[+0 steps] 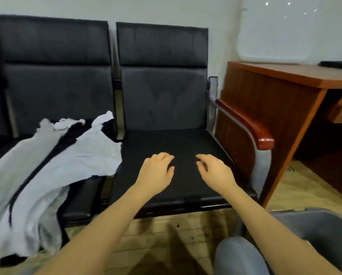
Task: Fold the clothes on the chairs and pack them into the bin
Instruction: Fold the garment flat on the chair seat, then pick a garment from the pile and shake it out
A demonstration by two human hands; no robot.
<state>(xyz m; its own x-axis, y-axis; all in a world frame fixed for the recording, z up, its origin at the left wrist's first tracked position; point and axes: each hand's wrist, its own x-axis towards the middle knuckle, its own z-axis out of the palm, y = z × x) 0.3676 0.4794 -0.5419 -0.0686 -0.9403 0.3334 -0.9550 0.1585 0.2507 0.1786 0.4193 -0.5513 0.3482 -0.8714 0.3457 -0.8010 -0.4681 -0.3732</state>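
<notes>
Black chair seat (172,143) — brown desk (285,76) beside; wooden floor (166,235).

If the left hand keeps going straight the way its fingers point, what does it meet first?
Probably the black padded chair seat, then its backrest. The left hand holds nothing, and how high it sits above the seat is unclear.

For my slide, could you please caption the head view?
Both empty hands, left hand and right hand, hover over the black seat beside white clothes.
</notes>
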